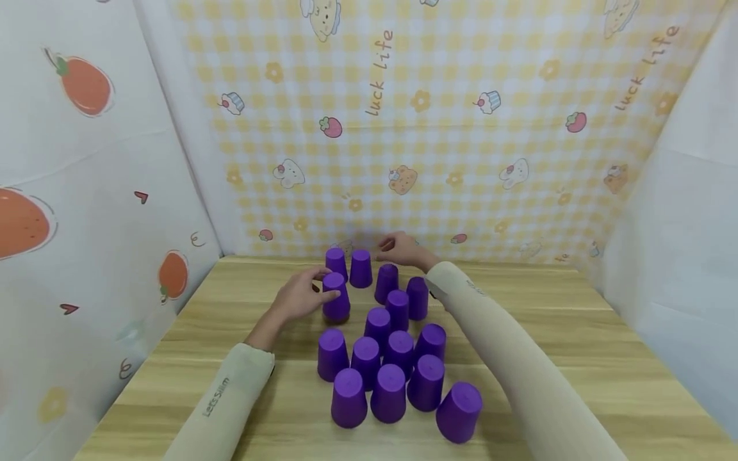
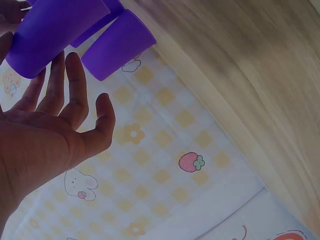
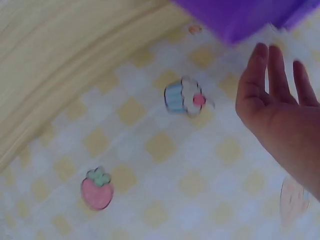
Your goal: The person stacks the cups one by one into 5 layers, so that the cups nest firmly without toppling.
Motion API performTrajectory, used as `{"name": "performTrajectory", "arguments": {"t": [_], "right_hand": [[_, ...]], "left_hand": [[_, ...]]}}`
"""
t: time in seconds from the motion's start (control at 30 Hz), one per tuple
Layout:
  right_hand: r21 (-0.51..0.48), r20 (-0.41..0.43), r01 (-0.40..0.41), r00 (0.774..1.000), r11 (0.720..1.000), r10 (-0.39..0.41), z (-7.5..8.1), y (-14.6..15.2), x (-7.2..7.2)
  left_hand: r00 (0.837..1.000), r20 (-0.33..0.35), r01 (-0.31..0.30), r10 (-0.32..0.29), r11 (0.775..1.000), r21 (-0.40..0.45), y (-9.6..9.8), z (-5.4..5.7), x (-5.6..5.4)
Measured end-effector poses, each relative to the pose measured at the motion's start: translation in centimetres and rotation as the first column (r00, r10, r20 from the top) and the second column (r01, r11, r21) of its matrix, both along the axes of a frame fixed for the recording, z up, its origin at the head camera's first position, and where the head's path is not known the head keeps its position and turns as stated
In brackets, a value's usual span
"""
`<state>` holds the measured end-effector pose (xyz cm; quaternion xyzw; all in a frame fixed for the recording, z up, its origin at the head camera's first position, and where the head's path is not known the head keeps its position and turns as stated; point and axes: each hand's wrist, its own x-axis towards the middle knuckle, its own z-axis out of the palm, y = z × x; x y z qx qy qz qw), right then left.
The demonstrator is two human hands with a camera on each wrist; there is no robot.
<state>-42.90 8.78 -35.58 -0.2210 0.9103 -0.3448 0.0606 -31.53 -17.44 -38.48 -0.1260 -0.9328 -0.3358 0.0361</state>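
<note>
My left hand (image 1: pixel 298 296) grips an upside-down purple cup (image 1: pixel 336 299), the thumb on its near side and other fingers behind it. From the left wrist view, that cup (image 2: pixel 55 35) lies between the thumb and fingers, and the little finger stands away from it. Just beyond are two more inverted cups at the back, one (image 1: pixel 336 262) behind the gripped cup and another (image 1: pixel 361 269) to its right. My right hand (image 1: pixel 403 250) hovers by the fabric backdrop, right of that second cup, holding nothing, its fingers loosely bent.
Several upside-down purple cups stand in a loose group on the wooden table (image 1: pixel 576 358), from a cup (image 1: pixel 387 283) below my right hand to a near-right one (image 1: pixel 459 413). A checked fabric backdrop (image 1: pixel 490 153) rises behind the table, with white fabric at both sides.
</note>
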Motion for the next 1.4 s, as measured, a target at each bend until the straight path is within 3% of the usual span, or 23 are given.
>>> {"name": "performTrajectory", "arguments": {"t": [0.13,0.3,0.5,0.77,0.93,1.17,1.4], "right_hand": [[-0.018,0.014,-0.036,0.999,0.999,0.036,0.7,1.5,1.1],[0.033,0.033,-0.063,0.998,0.997,0.061,-0.1,2.3,1.9],[0.053,0.001,-0.032,0.999,0.998,0.032,-1.6,2.3,2.2],[0.032,-0.02,-0.008,1.0,0.999,0.008,-2.3,1.7,2.6],[0.026,-0.039,-0.032,0.999,0.999,0.033,-2.3,1.6,2.4],[0.021,-0.044,0.055,0.998,0.998,-0.054,-1.9,2.1,1.9],[0.03,-0.057,0.094,0.994,0.995,-0.092,-1.7,1.9,0.6]], "left_hand": [[1.0,0.004,-0.003,0.003,1.0,0.019,-0.1,-0.1,-0.3],[1.0,0.004,0.014,-0.014,0.998,0.062,-0.2,-0.7,-0.4],[1.0,0.016,0.02,-0.023,0.986,0.163,0.2,-1.1,-0.1],[0.999,0.012,0.031,-0.034,0.979,0.2,0.8,-1.6,-0.3],[0.999,0.029,0.021,-0.028,0.98,0.198,1.1,-1.7,-0.3],[0.999,0.035,0.021,-0.027,0.985,0.17,1.2,-1.6,-0.2],[0.999,0.03,0.025,-0.03,0.988,0.155,0.9,-1.2,-0.1]]}}
